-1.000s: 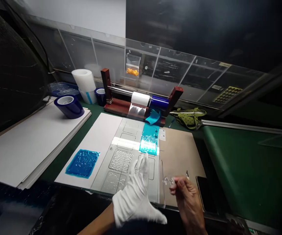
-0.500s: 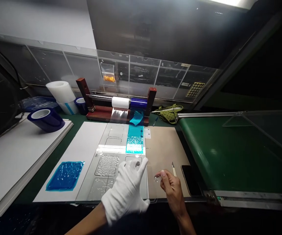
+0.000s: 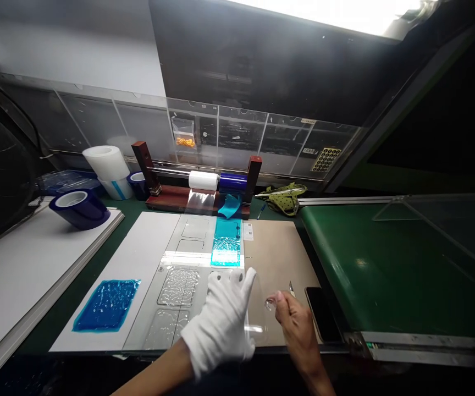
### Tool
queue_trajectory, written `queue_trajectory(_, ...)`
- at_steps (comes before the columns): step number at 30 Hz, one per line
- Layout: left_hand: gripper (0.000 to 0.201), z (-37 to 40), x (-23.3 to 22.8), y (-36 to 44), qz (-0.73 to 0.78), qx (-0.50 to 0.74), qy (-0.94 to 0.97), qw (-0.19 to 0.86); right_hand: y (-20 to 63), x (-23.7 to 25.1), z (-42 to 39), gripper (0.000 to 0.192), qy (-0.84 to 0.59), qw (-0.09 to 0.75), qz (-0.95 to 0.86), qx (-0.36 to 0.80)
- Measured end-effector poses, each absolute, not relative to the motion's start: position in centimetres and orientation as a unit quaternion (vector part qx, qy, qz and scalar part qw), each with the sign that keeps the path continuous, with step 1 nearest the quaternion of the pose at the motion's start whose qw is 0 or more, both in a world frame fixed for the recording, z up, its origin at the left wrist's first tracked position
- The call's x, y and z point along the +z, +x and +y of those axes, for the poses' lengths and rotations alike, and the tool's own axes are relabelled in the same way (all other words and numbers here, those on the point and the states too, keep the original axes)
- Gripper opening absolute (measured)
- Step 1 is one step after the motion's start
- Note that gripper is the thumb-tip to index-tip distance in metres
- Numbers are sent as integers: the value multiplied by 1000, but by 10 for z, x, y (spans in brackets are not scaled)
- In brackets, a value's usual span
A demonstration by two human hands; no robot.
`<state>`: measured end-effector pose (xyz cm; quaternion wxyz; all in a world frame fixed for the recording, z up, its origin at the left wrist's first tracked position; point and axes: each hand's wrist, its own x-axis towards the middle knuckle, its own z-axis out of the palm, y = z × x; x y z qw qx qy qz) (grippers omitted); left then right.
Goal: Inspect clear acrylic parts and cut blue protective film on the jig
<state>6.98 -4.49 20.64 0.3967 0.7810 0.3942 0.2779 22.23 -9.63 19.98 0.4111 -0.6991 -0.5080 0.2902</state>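
Observation:
My left hand (image 3: 220, 324), in a white glove, grips a thin clear panel (image 3: 255, 329) between the thumb near the table's front edge and the fingers above. Most of the panel is hidden or hard to see. My bare right hand (image 3: 299, 327) pinches a small curled piece of clear film (image 3: 269, 302) between thumb and forefinger, just right of the glove. Under the glove lies a transparent sheet (image 3: 138, 333) with black rounded outlines. A bubbly clear film piece (image 3: 178, 287) and a teal film strip (image 3: 226, 250) lie on it.
A blue film piece (image 3: 108, 305) lies on white board at left. Behind stands a wooden roll holder (image 3: 198, 206) with a white roll (image 3: 203, 180) and a blue roll (image 3: 233, 182). A craft knife (image 3: 291, 289) and phone (image 3: 323, 313) lie beside my right hand, near a green belt (image 3: 386, 275).
Both hands have shifted slightly right, and more of the clear panel shows between them. My right hand still pinches the clear film. The view has tilted up a little.

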Motion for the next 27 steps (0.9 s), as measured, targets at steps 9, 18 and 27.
queue_trajectory(9,126,-44,178,86,325,332,836,293,231,218,-87,50,-650,465,-437,413)
queue_trajectory(18,113,-37,198,76,428,148,860,235,216,184,-90,50,-758,337,-532,168)
queue_trajectory(27,109,-34,199,74,310,108,870,367,246,174,-120,52,-663,498,-350,437)
